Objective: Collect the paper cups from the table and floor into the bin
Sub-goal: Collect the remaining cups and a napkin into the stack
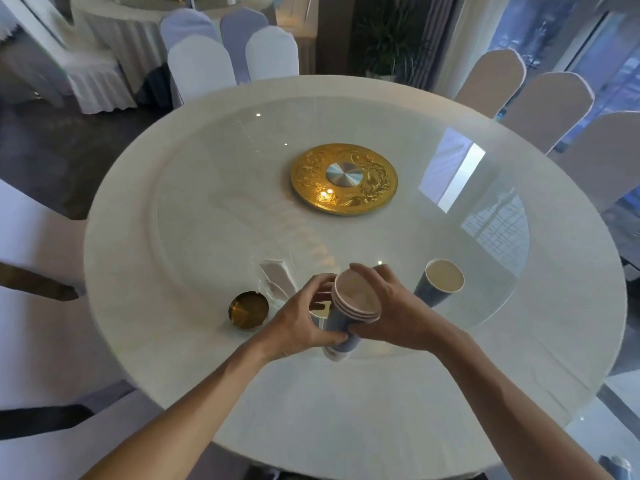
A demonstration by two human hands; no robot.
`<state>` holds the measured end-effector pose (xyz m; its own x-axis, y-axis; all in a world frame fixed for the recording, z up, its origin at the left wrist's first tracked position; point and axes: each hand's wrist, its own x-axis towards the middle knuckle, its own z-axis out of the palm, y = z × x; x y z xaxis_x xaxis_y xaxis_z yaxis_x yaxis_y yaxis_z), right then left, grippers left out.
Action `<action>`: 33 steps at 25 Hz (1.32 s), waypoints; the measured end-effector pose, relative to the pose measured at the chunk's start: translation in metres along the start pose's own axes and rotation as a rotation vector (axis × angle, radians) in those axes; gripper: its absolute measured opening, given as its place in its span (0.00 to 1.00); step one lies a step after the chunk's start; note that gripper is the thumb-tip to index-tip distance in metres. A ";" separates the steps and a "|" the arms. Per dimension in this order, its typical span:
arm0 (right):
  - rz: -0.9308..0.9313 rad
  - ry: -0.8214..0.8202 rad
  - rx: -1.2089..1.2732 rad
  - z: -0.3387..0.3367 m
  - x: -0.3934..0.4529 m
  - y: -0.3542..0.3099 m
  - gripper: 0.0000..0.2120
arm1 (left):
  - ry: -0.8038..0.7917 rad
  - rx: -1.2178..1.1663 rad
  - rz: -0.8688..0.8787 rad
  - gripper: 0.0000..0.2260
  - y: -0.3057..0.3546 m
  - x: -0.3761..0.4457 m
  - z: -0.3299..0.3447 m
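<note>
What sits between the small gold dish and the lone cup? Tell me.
In the head view, the clear napkin holder and both hands, left hand and right hand, gripping the stack of cups, lie between the gold dish and the lone cup.

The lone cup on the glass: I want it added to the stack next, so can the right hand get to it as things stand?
Probably yes: the cup stands just beyond the right hand with nothing between, but that hand is holding the stack.

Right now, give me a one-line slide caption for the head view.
Both hands, left hand and right hand, hold a stack of nested blue paper cups above the round glass-topped table; another blue paper cup stands alongside.
</note>
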<state>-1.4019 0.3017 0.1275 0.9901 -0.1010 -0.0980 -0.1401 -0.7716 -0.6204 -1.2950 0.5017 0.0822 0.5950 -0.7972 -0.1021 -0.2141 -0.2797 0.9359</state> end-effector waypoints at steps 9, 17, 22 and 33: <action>0.136 0.168 0.145 -0.028 0.031 -0.006 0.43 | 0.233 0.174 -0.230 0.39 -0.087 0.027 0.025; 0.259 0.271 0.076 0.008 0.045 0.001 0.46 | 0.217 0.097 -0.223 0.34 -0.097 0.057 0.046; 0.334 0.301 0.091 0.020 0.028 0.012 0.46 | 0.161 0.086 -0.071 0.33 -0.078 0.066 0.051; 0.598 0.461 0.404 0.008 -0.058 0.060 0.40 | -0.093 -0.032 0.125 0.36 -0.012 0.081 0.116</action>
<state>-1.4676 0.2661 0.0897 0.6423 -0.7327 -0.2248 -0.5474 -0.2333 -0.8037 -1.3342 0.3787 0.0235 0.4908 -0.8712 -0.0137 -0.2562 -0.1593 0.9534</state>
